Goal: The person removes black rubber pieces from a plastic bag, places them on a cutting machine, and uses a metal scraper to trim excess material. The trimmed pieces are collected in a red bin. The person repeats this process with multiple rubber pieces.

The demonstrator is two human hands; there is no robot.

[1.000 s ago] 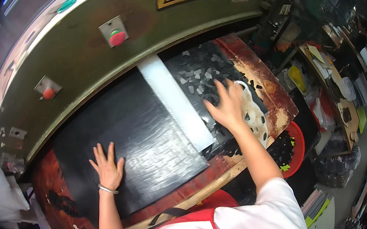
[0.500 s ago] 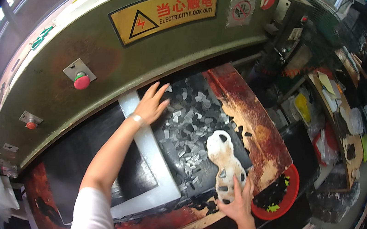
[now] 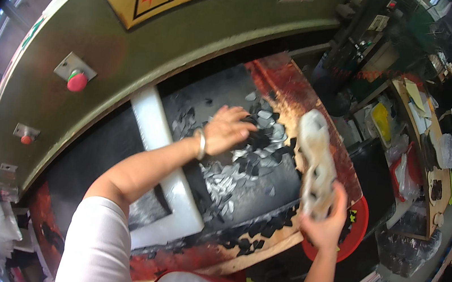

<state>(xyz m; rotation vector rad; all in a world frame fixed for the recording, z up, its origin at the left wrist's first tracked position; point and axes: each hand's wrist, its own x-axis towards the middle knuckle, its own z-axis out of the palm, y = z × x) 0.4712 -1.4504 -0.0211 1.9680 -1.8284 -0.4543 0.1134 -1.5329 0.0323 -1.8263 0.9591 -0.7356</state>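
My left hand (image 3: 230, 131) lies over a spread of small dark and grey cut pieces (image 3: 219, 181), its fingers stretched out and holding nothing. The pieces lie scattered on a black sheet (image 3: 274, 188). At the sheet's right edge my right hand (image 3: 325, 219) grips the near end of a long, white, wavy-edged piece with holes in it (image 3: 314, 131). This piece is stained brown and blurred by motion, held tilted above the board. A white L-shaped bar (image 3: 152, 117) lies to the left of the pieces, partly under my left forearm.
A red basin (image 3: 362, 227) stands just right of my right hand. Behind the board rises a green machine beam (image 3: 152, 51) with a red push button (image 3: 77, 81). Black scraps (image 3: 249, 247) lie along the board's near edge. Shelves with papers and bags stand at far right.
My left hand has swept right and nearer across the pieces, bunching some toward the right. My right hand has lifted and tilted the white holed piece, moving it right. The view has shifted.
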